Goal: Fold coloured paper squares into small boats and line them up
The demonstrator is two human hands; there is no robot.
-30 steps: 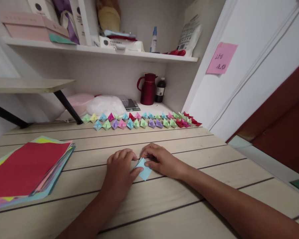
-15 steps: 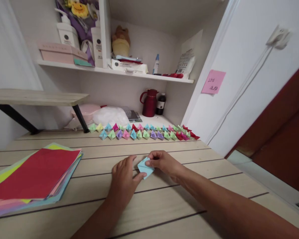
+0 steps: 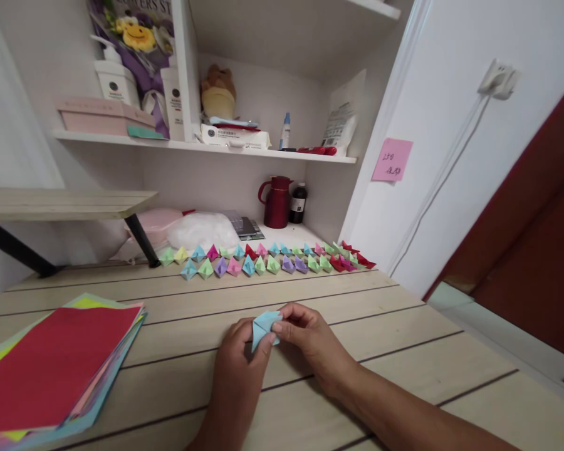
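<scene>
A small folded piece of light blue paper is held between both hands above the middle of the wooden table. My left hand pinches its lower left part, thumb in front and fingers behind. My right hand grips its right edge between thumb and fingertips. Creases and a pointed corner show on the paper; its back is hidden by my fingers. Beyond my hands, several small folded paper boats in many colours stand in two rows along the table's far side.
A stack of coloured paper sheets, red on top, lies at the left. Behind it stands a small raised shelf on black legs. A dark red jug and a dark bottle stand at the back. A pink note hangs on the wall.
The blue paper has been turned and lifted slightly; my left fingers, earlier spread beside it, now close on it. The view has tilted up a little.
</scene>
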